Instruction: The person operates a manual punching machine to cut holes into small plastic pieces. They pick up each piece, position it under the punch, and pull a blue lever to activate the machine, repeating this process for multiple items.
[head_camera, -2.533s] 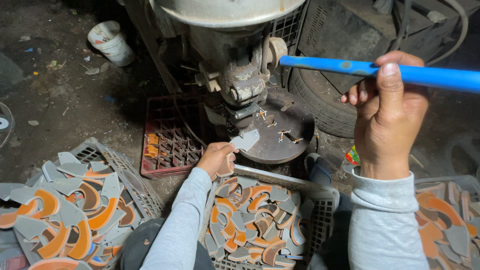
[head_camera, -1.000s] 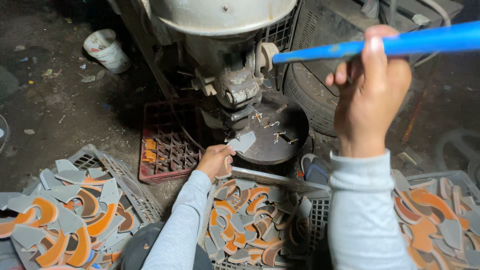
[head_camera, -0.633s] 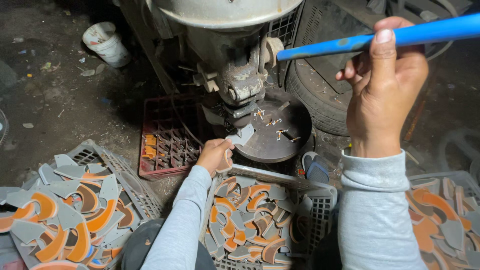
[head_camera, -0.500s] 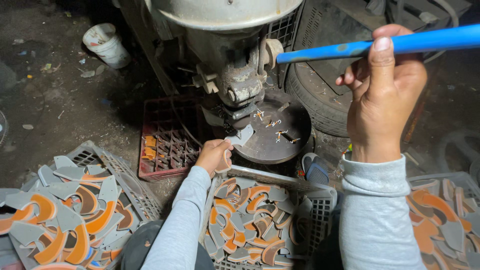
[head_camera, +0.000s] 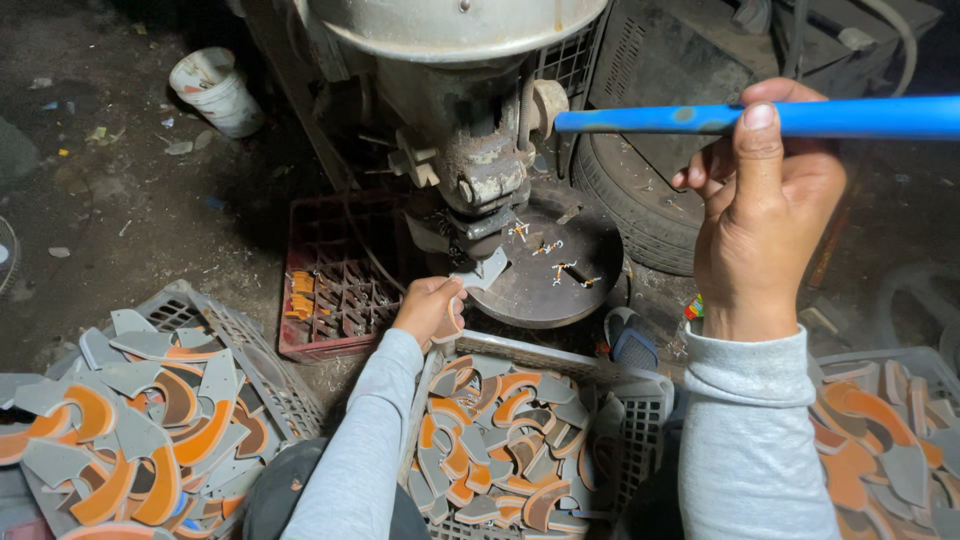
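While grey/orange curved offcuts (head_camera: 140, 440) fill the crate at far left, the left hand (head_camera: 428, 310) pinches a grey flat piece (head_camera: 484, 272) under the press head (head_camera: 487, 180), w/ the round die plate (head_camera: 555, 270) beside it. Right hand (head_camera: 762, 215) is curled tight round the blue lever (head_camera: 850, 117), thumb up.

Flat grey piece (head_camera: 484, 272) under the press; blue lever (head_camera: 780, 118) nearly level.

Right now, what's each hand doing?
Left hand: closed on a grey piece at the press.
Right hand: closed around the blue lever.
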